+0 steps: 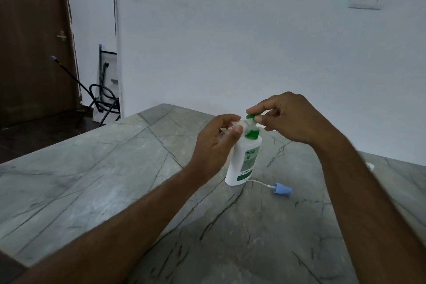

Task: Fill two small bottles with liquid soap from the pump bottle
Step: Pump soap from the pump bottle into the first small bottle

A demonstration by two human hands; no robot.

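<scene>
A white pump bottle (244,161) with a green label and green pump head (251,117) stands on the marble table (115,180). My right hand (292,117) pinches the pump head between thumb and forefinger. My left hand (214,143) grips a small clear bottle (239,125), tilted with its mouth at the pump's spout; my fingers hide most of it. A blue cap with a white dip tube (282,189) lies on the table just right of the pump bottle's base. No second small bottle is in sight.
The table's far edge runs close behind the bottle, with a white wall beyond. At far left a brown door (34,41) and a black folding stand (106,94) are on the floor. A small white item (370,165) shows behind my right forearm.
</scene>
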